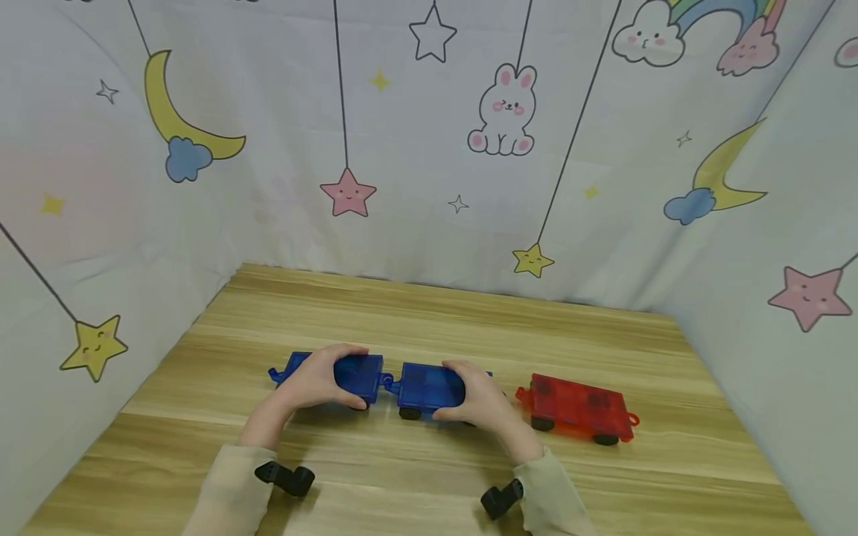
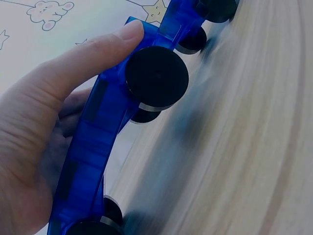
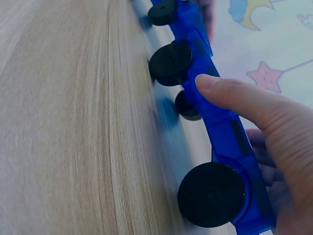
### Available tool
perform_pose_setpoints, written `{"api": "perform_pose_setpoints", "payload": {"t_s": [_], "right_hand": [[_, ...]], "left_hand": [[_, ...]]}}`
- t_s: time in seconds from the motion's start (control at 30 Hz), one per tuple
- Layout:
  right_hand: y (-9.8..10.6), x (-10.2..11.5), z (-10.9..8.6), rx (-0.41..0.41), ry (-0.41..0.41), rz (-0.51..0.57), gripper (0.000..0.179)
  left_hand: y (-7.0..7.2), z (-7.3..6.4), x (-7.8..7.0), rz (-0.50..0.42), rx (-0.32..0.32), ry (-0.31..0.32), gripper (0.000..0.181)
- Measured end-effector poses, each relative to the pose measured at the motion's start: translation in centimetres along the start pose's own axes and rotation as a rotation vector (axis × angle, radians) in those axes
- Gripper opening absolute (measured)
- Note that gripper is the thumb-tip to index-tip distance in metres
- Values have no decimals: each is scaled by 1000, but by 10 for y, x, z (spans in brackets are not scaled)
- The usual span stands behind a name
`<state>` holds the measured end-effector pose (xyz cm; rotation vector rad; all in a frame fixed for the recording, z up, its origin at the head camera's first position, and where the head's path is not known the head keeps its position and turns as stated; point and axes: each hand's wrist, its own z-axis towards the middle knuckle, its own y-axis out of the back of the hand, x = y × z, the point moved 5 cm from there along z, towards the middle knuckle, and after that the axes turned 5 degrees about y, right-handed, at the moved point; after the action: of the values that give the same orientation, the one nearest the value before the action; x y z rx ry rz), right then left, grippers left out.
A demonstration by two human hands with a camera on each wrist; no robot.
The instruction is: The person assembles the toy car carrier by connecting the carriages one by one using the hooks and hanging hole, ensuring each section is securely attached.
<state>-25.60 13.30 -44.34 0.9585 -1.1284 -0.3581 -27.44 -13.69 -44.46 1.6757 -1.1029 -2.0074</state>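
Note:
Two see-through blue toy train cars with black wheels are lined up end to end on the wooden table. My left hand [image 1: 313, 381] grips the left blue car [image 1: 362, 372], thumb on the near side and fingers over the far side. The right blue car [image 1: 421, 383] is held the same way by my right hand [image 1: 481, 398]. Between the cars their hook and ring [image 1: 386, 382] overlap in the head view. In the left wrist view my thumb [image 2: 102, 51] presses the car's side just above a wheel [image 2: 156, 74]. My right thumb [image 3: 230, 93] lies along the other car's side.
A see-through red toy car [image 1: 576, 408] stands on the table [image 1: 429, 476] to the right of my right hand, a ring at its right end. White curtains [image 1: 429, 223] printed with stars, moons and a rabbit border the table at the back and both sides.

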Motion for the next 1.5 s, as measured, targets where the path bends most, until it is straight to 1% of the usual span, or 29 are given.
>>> {"api": "perform_pose_setpoints", "payload": {"t_s": [0.2, 0.53, 0.93, 1.5], "right_hand": [[-1, 0, 0, 1, -2, 5, 87], [-1, 0, -1, -7, -12, -18, 88], [0, -1, -1, -9, -9, -10, 88], [0, 1, -1, 4, -10, -21, 88]], "left_hand": [[0, -1, -1, 5, 2, -4, 92], [-1, -1, -3, 32, -2, -7, 91], [-3, 0, -5, 49, 1, -17, 91], [-3, -1, -5, 78, 4, -5, 92]]}}
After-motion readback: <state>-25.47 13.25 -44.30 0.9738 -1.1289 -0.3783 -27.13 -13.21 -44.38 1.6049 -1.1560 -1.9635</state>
